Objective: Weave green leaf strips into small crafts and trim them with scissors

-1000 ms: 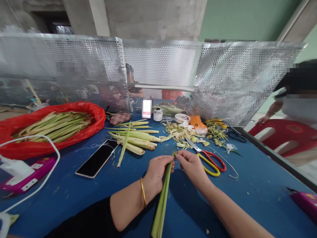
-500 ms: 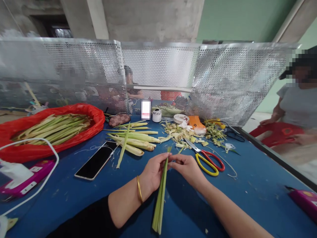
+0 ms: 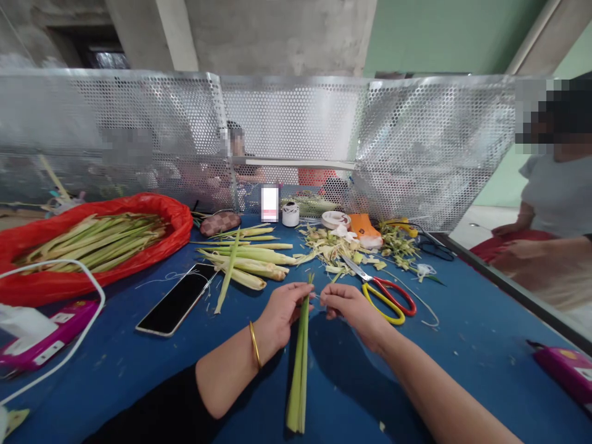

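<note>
My left hand (image 3: 283,313), a gold bangle on its wrist, is closed around the upper end of a small bundle of long green leaf strips (image 3: 300,364). The bundle's lower end points toward me over the blue table. Just to the right, my right hand (image 3: 345,303) is closed in a pinch. A thin pale thread (image 3: 317,296) runs from its fingertips to the bundle's top. Scissors (image 3: 383,299) with one yellow and one red handle lie beyond my right hand. Several pale green husk pieces (image 3: 250,262) lie ahead of my left hand.
At the left are a red bag (image 3: 178,213) of long leaves, a phone (image 3: 178,301) and a purple power strip (image 3: 50,339) with a white cable. Trimmings (image 3: 330,243), tape (image 3: 335,219) and an orange packet (image 3: 365,229) lie before a perforated metal screen (image 3: 296,117). A person (image 3: 559,179) sits at right.
My right hand has moved slightly right, away from the bundle, so the thread shows between the hands. My left hand still holds the bundle. The view has shifted a little.
</note>
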A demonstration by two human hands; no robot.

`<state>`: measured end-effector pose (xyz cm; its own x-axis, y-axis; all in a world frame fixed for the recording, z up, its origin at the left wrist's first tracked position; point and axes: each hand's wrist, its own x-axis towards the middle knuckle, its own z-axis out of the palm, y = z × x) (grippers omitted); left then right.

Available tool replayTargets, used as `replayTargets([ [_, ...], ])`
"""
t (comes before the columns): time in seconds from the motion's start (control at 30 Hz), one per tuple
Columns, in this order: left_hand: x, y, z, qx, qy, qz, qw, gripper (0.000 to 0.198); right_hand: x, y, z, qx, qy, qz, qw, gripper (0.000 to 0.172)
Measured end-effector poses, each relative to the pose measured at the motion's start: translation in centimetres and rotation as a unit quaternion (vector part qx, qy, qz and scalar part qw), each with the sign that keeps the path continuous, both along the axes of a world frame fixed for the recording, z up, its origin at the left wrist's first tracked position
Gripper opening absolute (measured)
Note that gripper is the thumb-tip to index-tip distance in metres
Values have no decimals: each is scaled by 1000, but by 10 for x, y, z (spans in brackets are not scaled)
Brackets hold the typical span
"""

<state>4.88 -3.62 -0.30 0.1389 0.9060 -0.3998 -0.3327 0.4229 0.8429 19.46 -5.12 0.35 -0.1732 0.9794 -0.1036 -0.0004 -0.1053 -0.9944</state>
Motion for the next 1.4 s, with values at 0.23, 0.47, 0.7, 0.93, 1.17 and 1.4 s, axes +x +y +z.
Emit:
replayTargets([
  [0.23,-1,-1,3,87,208,-70,972,15,-1,-1,2,-15,61,-42,997,12],
  [0.47,-9,6,-3,294,372,-80,877,13,1,5,-6,-38,57,-32,997,13],
  [0.7,-4,7,-13,287,301,-215,884,14,3,5,-5,-55,75,-17,995,16],
  [0.93,-4,8,-15,288,319,-171,887,15,5,9,-10,-70,82,-13,994,18],
  [1.17,-1,5,-3,208,245,-145,936,17,4,13,-15,-74,62,-15,995,22],
  [1.4,-4,6,-4,194,193,-177,945,25,3,11,-15,-56,27,-7,998,27],
])
